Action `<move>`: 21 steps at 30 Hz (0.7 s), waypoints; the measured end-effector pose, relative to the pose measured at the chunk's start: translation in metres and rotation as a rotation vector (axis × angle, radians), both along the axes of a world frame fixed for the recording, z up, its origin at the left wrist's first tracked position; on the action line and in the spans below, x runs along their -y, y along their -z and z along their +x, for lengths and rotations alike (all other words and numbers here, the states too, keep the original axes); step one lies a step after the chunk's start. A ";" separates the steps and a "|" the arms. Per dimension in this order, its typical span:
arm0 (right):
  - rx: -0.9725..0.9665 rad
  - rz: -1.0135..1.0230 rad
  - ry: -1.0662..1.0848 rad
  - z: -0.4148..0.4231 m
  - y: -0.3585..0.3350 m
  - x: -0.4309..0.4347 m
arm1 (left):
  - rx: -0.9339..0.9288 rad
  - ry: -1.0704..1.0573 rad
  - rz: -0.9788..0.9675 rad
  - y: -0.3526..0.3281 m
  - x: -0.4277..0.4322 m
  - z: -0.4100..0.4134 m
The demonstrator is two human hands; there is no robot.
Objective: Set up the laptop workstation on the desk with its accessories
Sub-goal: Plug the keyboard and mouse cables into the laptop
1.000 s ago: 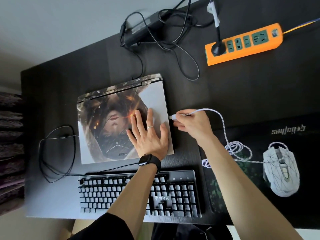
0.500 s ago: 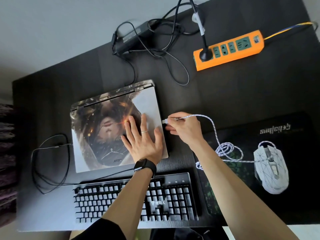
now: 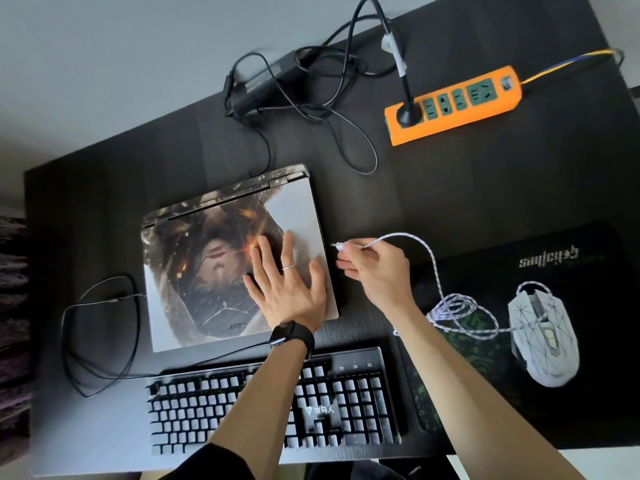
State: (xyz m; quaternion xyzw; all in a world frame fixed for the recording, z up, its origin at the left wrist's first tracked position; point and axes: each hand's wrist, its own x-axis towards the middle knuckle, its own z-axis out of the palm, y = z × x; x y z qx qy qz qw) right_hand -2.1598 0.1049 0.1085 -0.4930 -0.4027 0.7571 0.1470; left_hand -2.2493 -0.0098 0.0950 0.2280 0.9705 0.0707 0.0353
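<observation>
A closed laptop with a picture on its lid lies on the dark desk. My left hand rests flat on the lid's right part, fingers spread. My right hand pinches the USB plug of the white braided mouse cable, holding it just right of the laptop's right edge with a small gap. The white mouse sits on a black mouse pad. A black keyboard lies in front of the laptop.
An orange power strip with one black plug in it lies at the back right. A black power adapter with tangled cables sits at the back, one cable running to the laptop's rear. A thin black cable loop lies left.
My right hand has drawn the USB plug slightly away from the laptop's right edge, where it was touching before. My left hand stays flat on the lid.
</observation>
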 end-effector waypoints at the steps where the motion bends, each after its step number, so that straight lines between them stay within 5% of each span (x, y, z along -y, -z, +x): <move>1: 0.015 -0.001 0.022 -0.001 -0.001 0.001 | 0.000 0.003 0.001 0.000 0.000 0.000; 13: 0.092 -0.187 -0.006 -0.017 -0.007 -0.010 | 0.012 0.016 -0.013 0.003 0.004 0.000; 21: 0.144 -0.014 -0.083 -0.030 -0.010 -0.020 | 0.014 0.019 -0.005 0.001 0.000 0.000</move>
